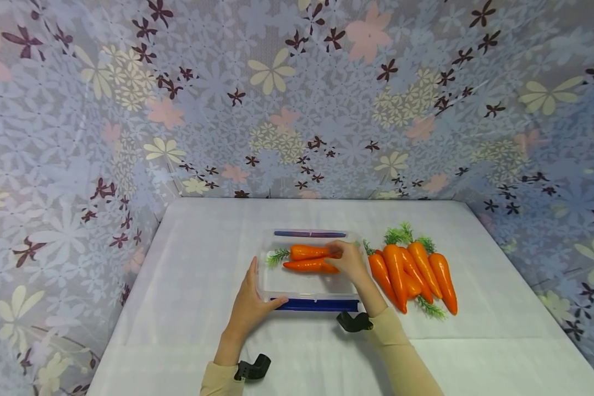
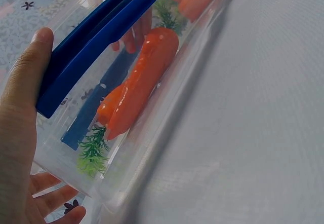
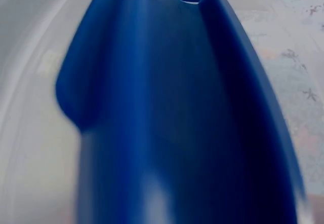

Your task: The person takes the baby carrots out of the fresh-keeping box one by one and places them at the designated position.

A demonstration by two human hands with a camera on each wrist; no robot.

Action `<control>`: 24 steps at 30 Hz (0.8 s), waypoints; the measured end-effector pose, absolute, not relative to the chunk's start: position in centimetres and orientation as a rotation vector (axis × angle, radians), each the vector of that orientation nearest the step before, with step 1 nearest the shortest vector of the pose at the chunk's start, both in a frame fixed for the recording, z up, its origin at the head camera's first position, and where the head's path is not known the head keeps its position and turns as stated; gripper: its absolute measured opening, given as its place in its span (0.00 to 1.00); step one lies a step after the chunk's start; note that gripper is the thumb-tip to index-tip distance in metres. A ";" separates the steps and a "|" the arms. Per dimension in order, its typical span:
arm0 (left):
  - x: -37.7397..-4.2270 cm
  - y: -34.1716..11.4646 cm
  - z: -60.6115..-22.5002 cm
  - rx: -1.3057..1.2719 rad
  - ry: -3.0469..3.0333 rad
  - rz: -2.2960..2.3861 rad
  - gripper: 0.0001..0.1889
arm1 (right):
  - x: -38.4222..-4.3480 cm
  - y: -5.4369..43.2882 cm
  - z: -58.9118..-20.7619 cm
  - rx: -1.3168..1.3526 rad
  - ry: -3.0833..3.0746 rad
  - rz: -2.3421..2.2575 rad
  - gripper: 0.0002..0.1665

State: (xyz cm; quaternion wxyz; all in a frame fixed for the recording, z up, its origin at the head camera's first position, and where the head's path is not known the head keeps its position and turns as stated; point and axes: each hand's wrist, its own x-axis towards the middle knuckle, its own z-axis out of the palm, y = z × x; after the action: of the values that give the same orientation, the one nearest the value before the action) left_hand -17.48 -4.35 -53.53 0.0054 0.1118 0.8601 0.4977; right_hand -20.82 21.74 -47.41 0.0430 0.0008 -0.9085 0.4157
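A clear plastic container (image 1: 302, 287) with blue latch flaps (image 1: 317, 304) along its long sides sits on the table. My left hand (image 1: 249, 300) rests round its front left corner, fingers along the left wall and thumb on the front flap. Two orange carrots lie inside: the upper carrot (image 1: 304, 252) has green leaves at its left, and the lower carrot (image 1: 307, 266) points its tip left. Reaching into the box, my right hand (image 1: 348, 259) pinches the right end of the upper carrot. Its fingertips are partly hidden. A blue flap (image 3: 187, 107) fills the right wrist view.
Several more carrots (image 1: 395, 275) with green tops lie piled just right of the container. White cloth (image 1: 203, 242) covers the table. A flowered curtain (image 1: 297, 110) hangs at the back and both sides.
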 end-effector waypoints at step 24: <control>-17.3 -4.4 -53.4 0.347 2.683 1.569 0.64 | -21.0 21.9 -48.1 -0.066 -3.045 1.063 0.25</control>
State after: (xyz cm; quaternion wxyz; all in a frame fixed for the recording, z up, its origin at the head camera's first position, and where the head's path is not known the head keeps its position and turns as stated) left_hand -17.31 -4.37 -53.37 0.0072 0.1109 0.8579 0.5016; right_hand -21.00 21.88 -48.13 -0.0423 -0.0205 -0.9430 0.3293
